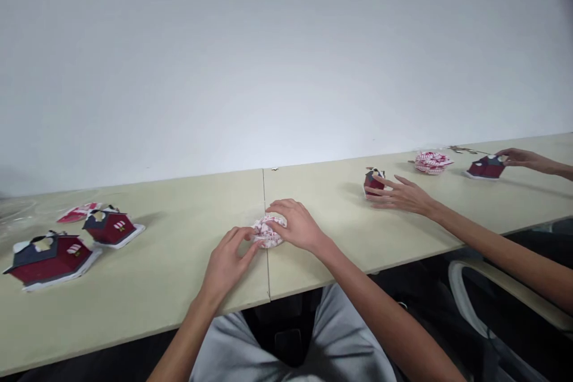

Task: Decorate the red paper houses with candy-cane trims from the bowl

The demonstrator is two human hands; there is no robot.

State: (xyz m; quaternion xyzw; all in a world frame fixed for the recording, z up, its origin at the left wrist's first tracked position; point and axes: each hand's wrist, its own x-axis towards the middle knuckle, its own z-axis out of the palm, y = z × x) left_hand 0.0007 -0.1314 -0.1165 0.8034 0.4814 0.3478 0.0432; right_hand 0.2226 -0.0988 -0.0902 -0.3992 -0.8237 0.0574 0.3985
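You're clamping the red-and-white fabric bundle [267,233] with left hand [228,261] and right hand [295,225] together on the table [188,239], seemingly to hold it gathered.

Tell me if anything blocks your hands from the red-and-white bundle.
Nothing visible does: the left hand and right hand both touch the red-and-white bundle directly, with nothing between them and it.

Our left hand [227,261] and right hand [295,225] sit close together, palms down, fingers curled and tips pressing inward. Our left forearm [181,343] and right forearm [380,316] angle up from below, converging at the wrists.
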